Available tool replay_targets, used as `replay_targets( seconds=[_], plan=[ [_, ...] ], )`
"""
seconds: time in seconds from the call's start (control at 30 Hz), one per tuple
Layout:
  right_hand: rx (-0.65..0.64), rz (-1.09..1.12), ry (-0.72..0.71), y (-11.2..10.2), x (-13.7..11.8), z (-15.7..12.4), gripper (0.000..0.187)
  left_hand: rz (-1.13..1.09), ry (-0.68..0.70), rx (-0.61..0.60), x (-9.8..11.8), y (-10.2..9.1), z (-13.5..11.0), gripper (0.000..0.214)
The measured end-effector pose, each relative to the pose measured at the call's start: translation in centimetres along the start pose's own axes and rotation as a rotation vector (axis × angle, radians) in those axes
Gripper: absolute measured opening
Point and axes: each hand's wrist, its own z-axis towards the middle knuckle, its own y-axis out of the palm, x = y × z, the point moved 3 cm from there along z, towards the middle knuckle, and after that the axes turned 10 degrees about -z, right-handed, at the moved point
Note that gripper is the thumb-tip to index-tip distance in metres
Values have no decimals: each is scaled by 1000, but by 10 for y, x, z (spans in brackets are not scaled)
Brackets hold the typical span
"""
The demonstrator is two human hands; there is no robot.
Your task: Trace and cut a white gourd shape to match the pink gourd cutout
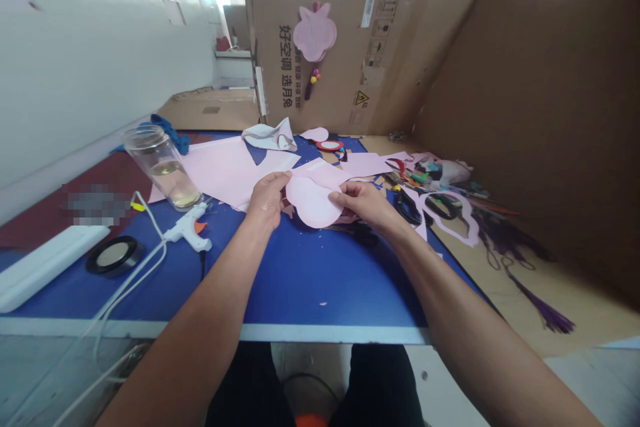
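Between my hands is a pale pink paper cutout (316, 205) with a rounded, scalloped outline, raised a little over the blue table. My left hand (267, 200) pinches its left edge between thumb and fingers. On the opposite side, my right hand (363, 203) grips the right edge the same way. Behind the cutout lie larger sheets of pink paper (220, 163). Dark-handled scissors (364, 235) rest partly hidden beneath my right hand.
To the left stand a glass jar (170, 170) with liquid, a white glue gun (190, 230) with its cable, and a black tape roll (114, 255). Cardboard walls (340, 93) enclose the back and right. Paper scraps, a pink paper outline (470, 230) and a purple tassel (547, 310) lie right.
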Motion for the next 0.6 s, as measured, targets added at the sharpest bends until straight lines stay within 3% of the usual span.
replay_targets(
  seconds=[0.6],
  plan=[
    [-79,43,-10,4,6,3,49,2,10,2,3,-2,-2,37]
  ],
)
